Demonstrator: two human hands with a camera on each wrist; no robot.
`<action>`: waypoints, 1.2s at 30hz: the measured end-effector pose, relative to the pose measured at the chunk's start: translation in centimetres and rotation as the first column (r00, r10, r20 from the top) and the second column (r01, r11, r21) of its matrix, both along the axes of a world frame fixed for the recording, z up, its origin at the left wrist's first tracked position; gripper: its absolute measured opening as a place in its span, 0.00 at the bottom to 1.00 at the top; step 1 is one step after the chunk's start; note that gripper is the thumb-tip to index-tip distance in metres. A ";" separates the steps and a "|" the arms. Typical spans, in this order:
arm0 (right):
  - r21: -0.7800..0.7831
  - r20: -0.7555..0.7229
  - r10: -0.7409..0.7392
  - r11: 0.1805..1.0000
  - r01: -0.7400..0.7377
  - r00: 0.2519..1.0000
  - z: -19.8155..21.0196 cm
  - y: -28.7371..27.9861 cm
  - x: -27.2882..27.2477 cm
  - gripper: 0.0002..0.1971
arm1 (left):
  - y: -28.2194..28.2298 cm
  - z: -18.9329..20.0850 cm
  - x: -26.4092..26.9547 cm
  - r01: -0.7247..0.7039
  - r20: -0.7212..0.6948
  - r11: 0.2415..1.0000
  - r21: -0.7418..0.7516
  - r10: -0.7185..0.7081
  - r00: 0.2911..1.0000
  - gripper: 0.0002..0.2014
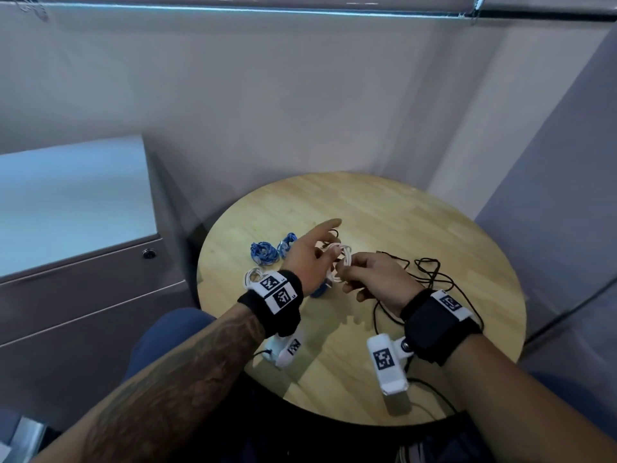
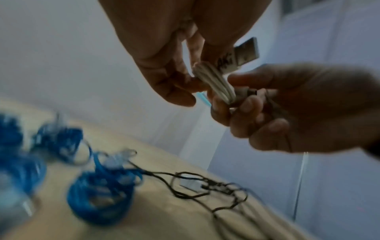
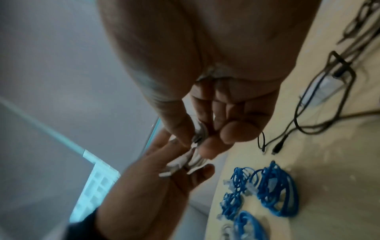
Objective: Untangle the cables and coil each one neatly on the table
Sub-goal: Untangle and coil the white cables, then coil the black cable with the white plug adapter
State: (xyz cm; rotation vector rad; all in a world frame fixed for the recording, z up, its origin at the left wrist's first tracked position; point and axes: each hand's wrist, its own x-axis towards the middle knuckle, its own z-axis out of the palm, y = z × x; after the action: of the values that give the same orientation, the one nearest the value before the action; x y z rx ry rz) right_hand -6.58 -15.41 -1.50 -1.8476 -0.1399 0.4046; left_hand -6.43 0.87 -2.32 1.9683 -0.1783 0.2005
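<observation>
A white cable (image 1: pixel 341 262), wound into a small bundle, is held above the round wooden table (image 1: pixel 384 215) between both hands. My left hand (image 1: pixel 320 253) pinches its upper part with thumb and fingers, the index finger stretched out. In the left wrist view the white bundle (image 2: pixel 213 82) ends in a USB plug (image 2: pixel 246 48). My right hand (image 1: pixel 349 272) grips the bundle's other end, its fingers (image 3: pixel 207 146) curled round the strands. A loose black cable (image 1: pixel 429 272) lies tangled on the table to the right. Several blue coils (image 1: pixel 263 253) lie to the left.
Another white coil (image 1: pixel 253 275) lies by my left wrist. A grey cabinet (image 1: pixel 76 262) stands left of the table, and walls close in behind and to the right. The blue coils (image 3: pixel 275 190) and the black cable (image 3: pixel 320 97) lie below the hands.
</observation>
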 end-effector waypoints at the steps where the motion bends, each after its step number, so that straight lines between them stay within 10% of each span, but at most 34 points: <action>1: -0.062 0.050 0.003 0.998 0.000 0.999 0.1 -0.1 0.0 0.05 | 0.1 0.1 0.0 0.034 0.034 0.990 0.135 -0.039 0.999 0.19; 6: -0.474 0.291 0.218 0.879 -0.057 0.932 0.0 -0.2 -0.2 0.11 | 1.3 1.2 0.4 0.066 -0.002 0.815 0.576 -0.079 0.997 0.12; 15: -0.731 0.270 0.450 0.671 -0.123 0.851 -3.0 -1.2 -1.0 0.14 | 3.0 -1.7 -0.4 0.126 -0.312 0.912 0.391 0.003 0.950 0.06; 18: -0.662 0.102 0.378 0.716 -0.221 0.920 -4.0 -2.2 0.2 0.20 | 2.5 -2.8 -0.6 0.202 -0.340 0.800 0.564 0.002 0.940 0.04; 28: -0.709 0.302 -0.007 0.667 0.229 0.953 -4.2 -8.7 9.5 0.10 | 1.4 -3.6 -0.6 0.343 -0.389 0.457 0.820 0.007 0.921 0.15; 36: -0.928 0.109 0.091 0.366 0.069 0.990 -7.6 -11.8 13.4 0.22 | -2.1 1.1 4.3 0.171 -0.236 0.769 0.616 -0.027 0.971 0.09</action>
State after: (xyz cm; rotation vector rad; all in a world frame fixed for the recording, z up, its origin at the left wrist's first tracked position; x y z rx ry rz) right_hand 6.78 -27.20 -9.12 -3.0601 0.0042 0.3831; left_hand -2.11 -1.21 -1.23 2.6330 -0.2302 -0.1754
